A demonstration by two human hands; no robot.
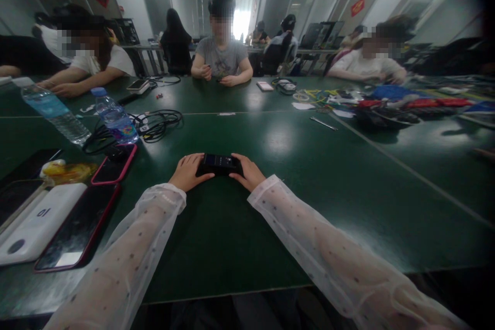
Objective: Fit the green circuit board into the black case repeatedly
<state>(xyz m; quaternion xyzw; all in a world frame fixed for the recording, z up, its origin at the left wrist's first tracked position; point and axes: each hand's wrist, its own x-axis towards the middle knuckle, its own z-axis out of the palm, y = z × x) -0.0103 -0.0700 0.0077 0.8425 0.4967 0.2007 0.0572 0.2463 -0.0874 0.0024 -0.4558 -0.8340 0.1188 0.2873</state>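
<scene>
Black screened device point(218, 162): between my two hands, screen lit; I'd judge it light, stiff, perhaps slick-cased, its screen the fragile part, best held by the short ends.
Left hand point(188, 171): clasping the left end, thumb along the near edge.
Right hand point(248, 172): clasping the opposite end likewise.
Pink-rimmed phone point(109, 171): lying left of my left hand.
Wrench point(324, 124): beyond my right hand, well apart, on the green table point(232, 247).

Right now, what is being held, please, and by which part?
A black device with a lit screen, its ends held by the left hand and right hand.
</scene>
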